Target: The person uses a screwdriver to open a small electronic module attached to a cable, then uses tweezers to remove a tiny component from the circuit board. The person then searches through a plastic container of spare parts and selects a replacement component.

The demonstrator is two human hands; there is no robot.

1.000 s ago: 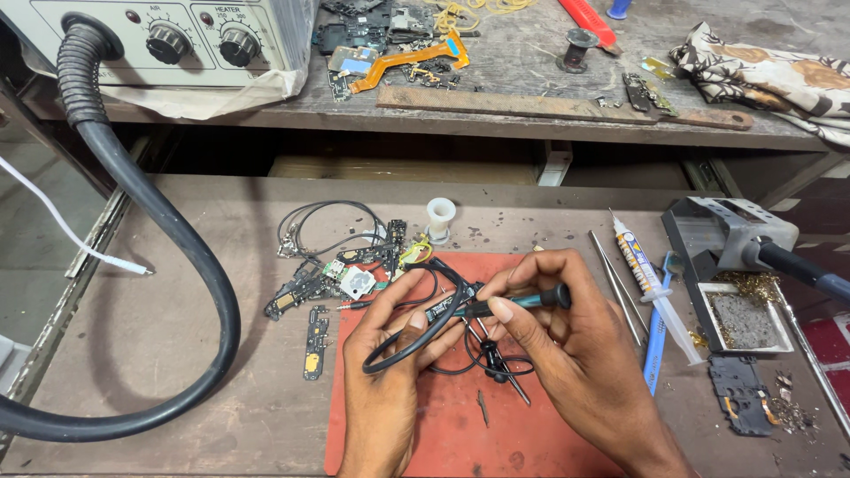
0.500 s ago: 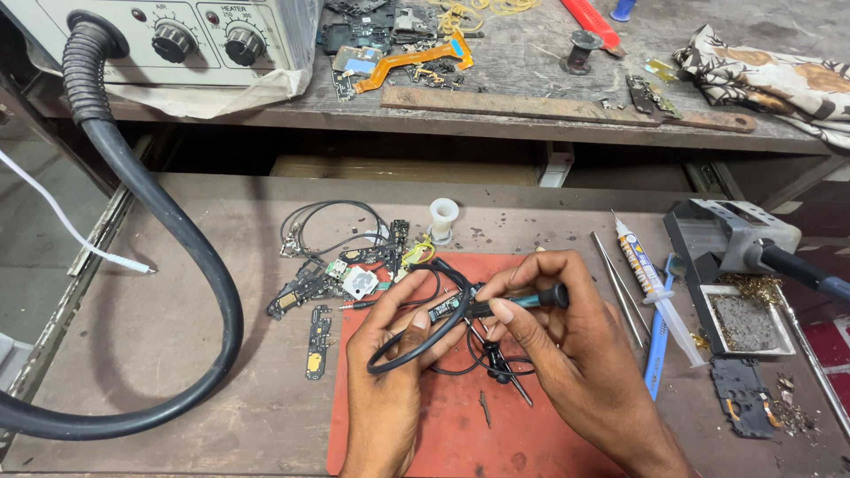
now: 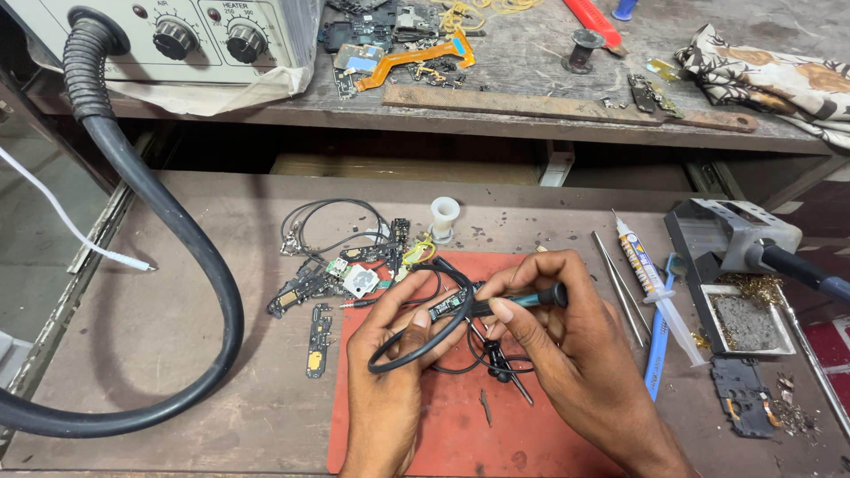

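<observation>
A small circuit board (image 3: 447, 307) is pinched in the left hand (image 3: 390, 376) over a red mat (image 3: 460, 425), while a dark pen-shaped tool (image 3: 522, 301) is gripped by the right hand (image 3: 567, 345), its tip touching the board.

The worktop (image 3: 159, 336) is dull, scuffed wood; on it lies a matt red rubbery mat (image 3: 460, 434). A glossy black rubber hose (image 3: 190, 257) curves alongside, thin metal rods (image 3: 620, 288) shine, and a printed cloth (image 3: 770, 75) sits crumpled, soft and matt
</observation>
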